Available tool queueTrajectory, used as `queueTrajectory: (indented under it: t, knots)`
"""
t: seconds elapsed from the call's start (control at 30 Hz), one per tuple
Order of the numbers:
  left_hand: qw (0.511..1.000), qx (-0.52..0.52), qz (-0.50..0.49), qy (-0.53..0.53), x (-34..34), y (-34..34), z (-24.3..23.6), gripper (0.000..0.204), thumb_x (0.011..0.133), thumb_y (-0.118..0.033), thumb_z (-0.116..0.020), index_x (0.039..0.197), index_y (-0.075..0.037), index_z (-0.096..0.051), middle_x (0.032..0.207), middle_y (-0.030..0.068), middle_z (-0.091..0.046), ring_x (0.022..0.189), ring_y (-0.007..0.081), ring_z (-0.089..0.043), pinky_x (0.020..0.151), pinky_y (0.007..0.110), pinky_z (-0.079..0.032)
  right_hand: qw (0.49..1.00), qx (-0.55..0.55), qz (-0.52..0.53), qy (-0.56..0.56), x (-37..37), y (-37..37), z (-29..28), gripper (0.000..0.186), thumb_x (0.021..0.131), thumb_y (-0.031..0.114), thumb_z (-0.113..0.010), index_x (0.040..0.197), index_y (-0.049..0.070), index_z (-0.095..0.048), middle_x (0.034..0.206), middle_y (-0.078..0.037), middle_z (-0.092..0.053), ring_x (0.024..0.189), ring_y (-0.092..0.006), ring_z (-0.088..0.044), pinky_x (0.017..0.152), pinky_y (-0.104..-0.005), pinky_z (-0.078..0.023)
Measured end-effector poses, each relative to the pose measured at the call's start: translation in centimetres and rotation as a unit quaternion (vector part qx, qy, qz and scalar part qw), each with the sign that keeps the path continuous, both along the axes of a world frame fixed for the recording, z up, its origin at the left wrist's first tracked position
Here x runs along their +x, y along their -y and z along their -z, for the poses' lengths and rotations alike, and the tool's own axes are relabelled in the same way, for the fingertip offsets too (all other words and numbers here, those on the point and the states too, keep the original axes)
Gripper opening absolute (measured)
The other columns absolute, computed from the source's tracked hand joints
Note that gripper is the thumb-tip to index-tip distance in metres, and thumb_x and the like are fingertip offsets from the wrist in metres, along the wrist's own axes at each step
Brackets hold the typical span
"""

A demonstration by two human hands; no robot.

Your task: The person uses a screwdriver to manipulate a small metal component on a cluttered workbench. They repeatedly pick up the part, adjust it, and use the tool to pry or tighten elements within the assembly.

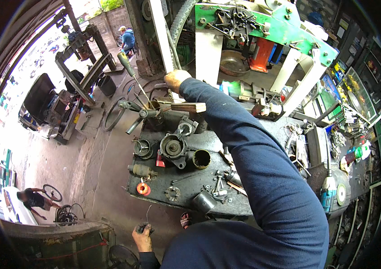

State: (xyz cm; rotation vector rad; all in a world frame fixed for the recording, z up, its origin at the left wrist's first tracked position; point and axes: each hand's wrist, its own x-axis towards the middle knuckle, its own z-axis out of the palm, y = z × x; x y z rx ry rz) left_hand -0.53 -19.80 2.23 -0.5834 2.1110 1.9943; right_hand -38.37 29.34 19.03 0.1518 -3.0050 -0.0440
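Note:
My right hand [177, 81] reaches across the bench to its far left corner, fingers curled; what they hold, if anything, is hidden. Below it stands a dark tool can [155, 117]. A screwdriver [127, 65] with a green handle leans out of the can. A hammer [137, 110] and a wooden handle [190, 107] lie across its top. Low at the front, off the bench's edge, my left hand [143, 238] pinches a small dark part [145, 229] with a thin wire rising from it. On the bench sit a round metal housing [173, 146] and an open cylinder [201, 159].
The dark bench [161, 179] also carries a copper-coloured coil [143, 188], a motor-like cylinder [142, 171], bolts and a metal cup [204, 202]. A green press frame [244, 27] stands behind; an angle grinder [332, 193] lies right. Two people are at the left, in the distance.

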Motion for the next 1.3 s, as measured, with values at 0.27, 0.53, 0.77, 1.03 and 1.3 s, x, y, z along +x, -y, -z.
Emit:
queueTrajectory:
  t: [0.27,0.53,0.77,1.03,1.3]
  knots:
    - [1.000,0.016,0.002,0.011,1.2,-0.9,0.1,0.016,0.087,0.001,-0.077,0.100,0.003,-0.069,0.088,0.0076,-0.068,0.074,0.0166,-0.066,0.070,0.032,-0.061,0.999,0.010,0.018,0.047,0.6,0.4,-0.9,0.028,0.095,0.023,-0.062,0.113,0.010,-0.079,0.117,-0.017,-0.076,0.111,-0.0336,-0.073,0.093,-0.0449,-0.058]
    - [1.000,0.001,0.014,0.015,1.6,-1.1,-0.5,0.017,0.087,-0.004,-0.077,0.100,0.004,-0.070,0.088,0.0072,-0.068,0.075,0.0168,-0.066,0.071,0.032,-0.059,1.000,0.005,0.016,0.004,0.1,0.3,0.2,0.021,0.091,0.021,-0.069,0.104,0.007,-0.078,0.106,-0.017,-0.077,0.102,-0.0337,-0.075,0.086,-0.0444,-0.060]
    - [0.999,0.012,0.040,0.020,0.7,-1.3,-1.0,0.018,0.087,-0.005,-0.078,0.101,0.003,-0.070,0.089,0.0066,-0.068,0.075,0.0159,-0.065,0.071,0.031,-0.059,0.997,-0.013,0.040,-0.061,2.2,-2.0,-0.8,0.035,0.091,0.023,-0.071,0.122,0.008,-0.067,0.107,-0.019,-0.073,0.103,-0.0366,-0.072,0.090,-0.0480,-0.058]
    - [0.977,0.178,0.074,0.089,-1.2,-0.9,-0.8,0.015,0.091,-0.009,-0.075,0.100,0.000,-0.067,0.085,0.0051,-0.064,0.072,0.0185,-0.065,0.067,0.034,-0.059,0.848,-0.426,0.240,-0.204,26.3,-5.9,-4.6,0.049,0.100,0.048,-0.066,0.092,0.000,-0.071,0.074,-0.008,-0.065,0.065,-0.0149,-0.059,0.062,-0.0334,-0.049]
    - [0.943,0.189,0.256,0.096,-5.1,-3.2,0.5,0.016,0.090,-0.016,-0.075,0.094,-0.002,-0.067,0.081,0.0056,-0.067,0.071,0.0178,-0.065,0.068,0.032,-0.055,0.361,-0.906,0.202,0.085,29.5,-2.3,7.0,0.036,0.102,0.047,-0.063,0.110,0.012,-0.060,0.089,-0.003,-0.061,0.071,-0.0190,-0.058,0.065,-0.0389,-0.054]
